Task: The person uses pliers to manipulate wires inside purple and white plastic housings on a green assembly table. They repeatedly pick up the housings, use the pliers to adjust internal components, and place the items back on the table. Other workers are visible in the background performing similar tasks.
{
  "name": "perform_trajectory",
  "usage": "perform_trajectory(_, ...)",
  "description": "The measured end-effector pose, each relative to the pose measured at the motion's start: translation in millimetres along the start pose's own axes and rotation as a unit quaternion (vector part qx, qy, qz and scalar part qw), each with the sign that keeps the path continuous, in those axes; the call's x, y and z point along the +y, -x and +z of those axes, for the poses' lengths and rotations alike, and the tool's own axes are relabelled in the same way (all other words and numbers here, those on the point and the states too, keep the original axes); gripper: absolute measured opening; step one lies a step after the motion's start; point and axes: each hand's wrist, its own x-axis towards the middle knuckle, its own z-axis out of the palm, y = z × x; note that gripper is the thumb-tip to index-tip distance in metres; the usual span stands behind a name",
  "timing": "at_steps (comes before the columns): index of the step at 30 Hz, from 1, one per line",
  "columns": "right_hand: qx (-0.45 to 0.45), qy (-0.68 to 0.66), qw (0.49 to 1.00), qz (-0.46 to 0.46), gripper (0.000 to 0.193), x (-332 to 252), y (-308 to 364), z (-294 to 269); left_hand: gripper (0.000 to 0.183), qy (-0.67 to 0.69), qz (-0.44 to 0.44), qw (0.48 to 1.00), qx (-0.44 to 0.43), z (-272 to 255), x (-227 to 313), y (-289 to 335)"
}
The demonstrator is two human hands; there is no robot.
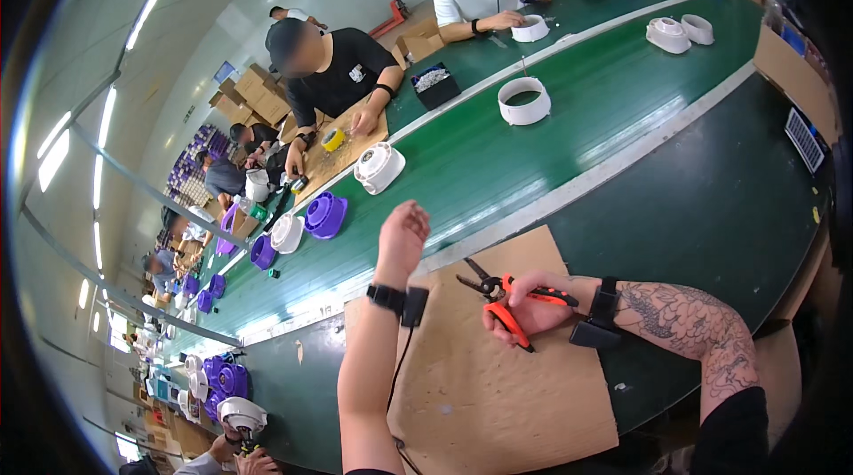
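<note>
My right hand (534, 306) is wrapped round a pair of pliers (484, 281) with red-and-black handles. Their dark jaws are spread apart and point to the left, above a sheet of brown cardboard (498, 395). Reaching out over the near edge of the green conveyor belt (471, 182), my left hand (405, 231) has its fingers loosely bent, and nothing shows in them. Just beyond it on the belt sit a white round plastic housing (379, 168) and a purple housing (326, 215). Both my wrists carry black straps with small boxes.
A white ring (524, 102) stands farther along the belt, with more white parts (668, 35) at the right. Across from me, people work beside a black bin (434, 87). Purple and white housings (227, 379) are piled at the left. A cardboard box (797, 84) edges the right.
</note>
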Motion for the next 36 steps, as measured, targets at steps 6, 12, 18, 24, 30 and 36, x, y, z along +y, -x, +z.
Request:
perform_trajectory(6, 0.016, -0.011, 1.0, 0.005, 0.056, -1.6, -2.5, -6.9, 0.008, -0.156, 0.056, 0.984, -0.059, -22.6, -42.1, 88.5)
perform_trajectory(12, 0.048, -0.023, 0.999, 0.011, 0.059, -2.1, 0.1, -2.0, 0.008, -0.181, 0.06, 0.98, -0.052, -22.5, -44.3, 84.6)
perform_trajectory(18, 0.043, -0.041, 0.998, 0.008, 0.058, 0.0, 0.5, -5.5, 0.008, -0.18, 0.05, 0.981, -0.051, -23.2, -43.0, 84.9)
perform_trajectory(24, 0.042, -0.04, 0.998, 0.004, 0.058, 1.3, 0.0, -4.2, 0.008, -0.178, 0.056, 0.981, -0.059, -26.2, -43.5, 85.5)
perform_trajectory(30, 0.045, -0.037, 0.998, 0.003, 0.057, 1.0, 2.6, -3.8, 0.009, -0.186, 0.066, 0.978, -0.059, -23.0, -45.4, 83.9)
perform_trajectory(36, 0.045, -0.029, 0.999, 0.004, 0.058, 1.3, 3.9, -4.1, 0.009, -0.19, 0.07, 0.978, -0.059, -20.6, -45.6, 85.2)
